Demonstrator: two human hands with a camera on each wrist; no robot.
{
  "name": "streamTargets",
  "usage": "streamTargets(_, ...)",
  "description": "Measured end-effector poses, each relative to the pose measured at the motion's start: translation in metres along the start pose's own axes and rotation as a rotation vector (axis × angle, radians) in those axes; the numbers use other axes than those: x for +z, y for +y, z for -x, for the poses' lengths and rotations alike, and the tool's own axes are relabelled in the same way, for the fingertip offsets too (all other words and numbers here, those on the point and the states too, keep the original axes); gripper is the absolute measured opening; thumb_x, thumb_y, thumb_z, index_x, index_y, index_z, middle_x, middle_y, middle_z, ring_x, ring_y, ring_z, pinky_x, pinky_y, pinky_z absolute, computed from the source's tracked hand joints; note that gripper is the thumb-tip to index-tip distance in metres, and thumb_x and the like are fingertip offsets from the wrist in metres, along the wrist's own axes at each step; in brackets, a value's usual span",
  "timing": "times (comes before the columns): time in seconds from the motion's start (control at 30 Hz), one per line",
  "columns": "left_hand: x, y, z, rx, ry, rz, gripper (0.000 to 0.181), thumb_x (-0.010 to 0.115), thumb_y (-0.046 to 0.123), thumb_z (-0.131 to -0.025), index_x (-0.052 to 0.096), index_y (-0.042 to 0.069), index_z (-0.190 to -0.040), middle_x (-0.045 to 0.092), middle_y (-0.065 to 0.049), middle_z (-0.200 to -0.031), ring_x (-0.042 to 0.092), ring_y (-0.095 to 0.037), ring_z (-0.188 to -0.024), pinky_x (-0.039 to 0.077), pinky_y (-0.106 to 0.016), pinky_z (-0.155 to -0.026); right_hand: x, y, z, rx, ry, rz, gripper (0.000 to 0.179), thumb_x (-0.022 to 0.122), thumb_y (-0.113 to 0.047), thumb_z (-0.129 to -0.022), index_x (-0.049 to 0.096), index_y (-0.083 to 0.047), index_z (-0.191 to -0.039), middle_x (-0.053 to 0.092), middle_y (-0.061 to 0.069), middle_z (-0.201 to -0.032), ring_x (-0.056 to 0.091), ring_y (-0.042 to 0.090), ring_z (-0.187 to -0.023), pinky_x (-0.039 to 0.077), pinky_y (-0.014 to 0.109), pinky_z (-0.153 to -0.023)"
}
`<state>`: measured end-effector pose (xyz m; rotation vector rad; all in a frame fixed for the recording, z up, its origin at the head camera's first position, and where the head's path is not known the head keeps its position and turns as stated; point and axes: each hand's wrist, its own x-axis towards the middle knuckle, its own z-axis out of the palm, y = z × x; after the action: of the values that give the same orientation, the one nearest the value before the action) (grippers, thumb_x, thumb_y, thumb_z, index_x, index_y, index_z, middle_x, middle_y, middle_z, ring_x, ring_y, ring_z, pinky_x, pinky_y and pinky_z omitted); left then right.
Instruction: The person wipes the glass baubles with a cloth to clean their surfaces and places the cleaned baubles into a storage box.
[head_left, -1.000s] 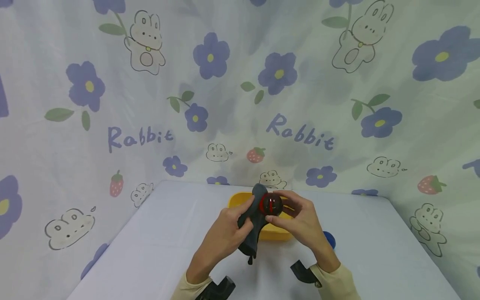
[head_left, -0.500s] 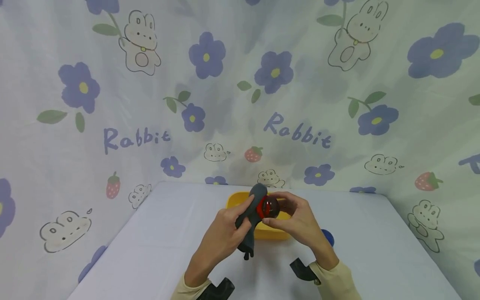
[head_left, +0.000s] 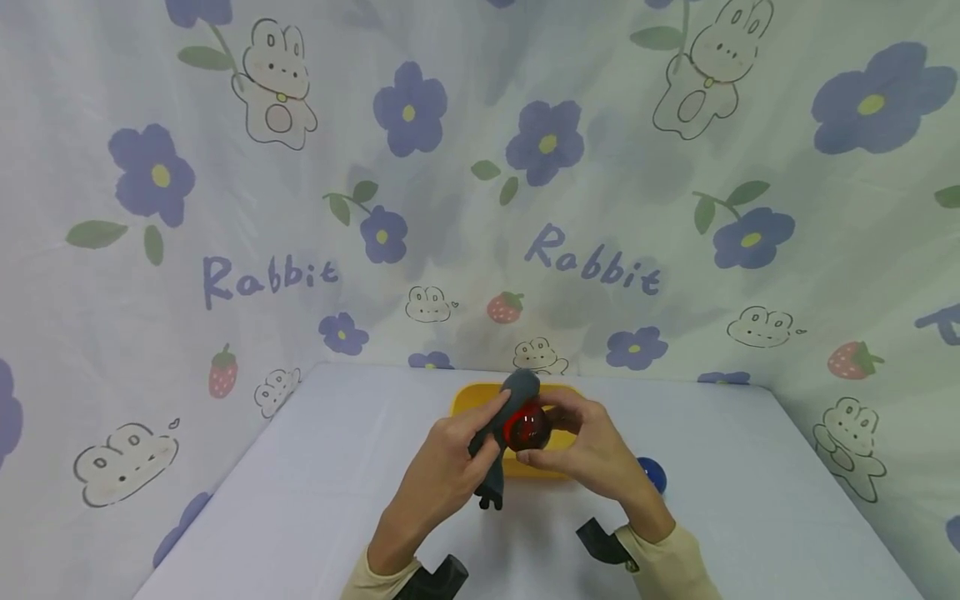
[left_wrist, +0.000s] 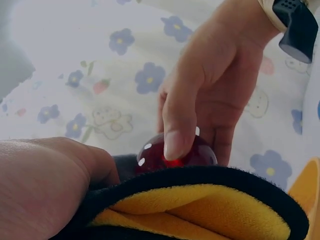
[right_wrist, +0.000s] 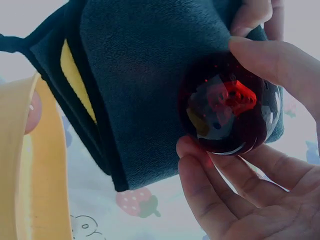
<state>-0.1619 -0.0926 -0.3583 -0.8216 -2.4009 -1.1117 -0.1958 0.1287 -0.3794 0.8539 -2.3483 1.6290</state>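
My left hand (head_left: 448,457) grips a folded microfibre cloth (head_left: 522,383), dark grey outside, with a yellow inner face (left_wrist: 220,202) showing in the left wrist view. Thumb and fingers of my right hand (head_left: 588,440) hold a see-through dark red ball (head_left: 531,428), glossy like glass. The ball lies against the cloth's grey side (right_wrist: 135,95), as the right wrist view shows. Both hands are raised in front of a yellow bin (head_left: 468,396), partly covering it.
Behind my right wrist a blue ball (head_left: 653,473) rests on the white table (head_left: 322,467). A reddish round thing (right_wrist: 34,112) shows at the yellow bin's wall in the right wrist view. A rabbit-print curtain (head_left: 450,200) surrounds the table's back and sides.
The red ball has moved slightly down and left along the cloth, with my right hand. The cloth's lower end has drawn up a little. The head view has shifted slightly.
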Motion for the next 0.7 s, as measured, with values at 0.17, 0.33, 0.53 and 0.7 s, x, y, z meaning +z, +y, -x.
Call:
streamTargets(0.17,0.0004,-0.0021,-0.0012,0.017,-0.006,-0.015,0.055,0.062,-0.005,-0.091,0.059,0.005,-0.145,0.075,-0.013,-0.123,0.061,-0.010,-0.072,0.051,-0.018,-0.063,0.0001,-0.0021,0.0007,-0.014,-0.018,0.016,0.056,0.090,-0.019,-0.075,0.070,-0.012,-0.127,0.074,0.004,-0.113,0.070,0.015,-0.092,0.057,0.030,-0.095)
streamTargets(0.33,0.0002,-0.0048,-0.0016,0.031,-0.010,-0.006,0.054,0.061,-0.004,-0.092,0.059,0.006,-0.145,0.075,-0.010,-0.118,0.048,0.000,-0.060,0.045,-0.017,-0.057,-0.0006,-0.0028,0.0008,-0.053,-0.033,-0.013,0.053,0.089,-0.018,-0.076,0.071,-0.012,-0.125,0.075,0.004,-0.114,0.070,0.015,-0.092,0.058,0.030,-0.094)
streamTargets(0.53,0.0005,-0.0056,-0.0027,0.020,-0.008,0.000,0.055,0.059,-0.003,-0.092,0.058,0.006,-0.147,0.076,-0.008,-0.112,0.046,0.001,-0.058,0.043,-0.016,-0.053,-0.0008,-0.0013,0.0011,-0.093,-0.027,-0.072,0.051,0.087,-0.014,-0.078,0.071,-0.010,-0.126,0.075,0.009,-0.116,0.071,0.015,-0.092,0.058,0.029,-0.093)
streamTargets(0.7,0.0010,-0.0067,-0.0039,0.022,-0.019,-0.014,0.055,0.059,0.000,-0.094,0.056,0.006,-0.148,0.077,-0.007,-0.106,0.057,-0.004,-0.068,0.050,-0.017,-0.061,-0.0001,-0.0030,0.0007,-0.114,-0.005,-0.131,0.051,0.085,-0.009,-0.079,0.070,-0.010,-0.127,0.074,0.010,-0.119,0.072,0.016,-0.094,0.058,0.028,-0.095)
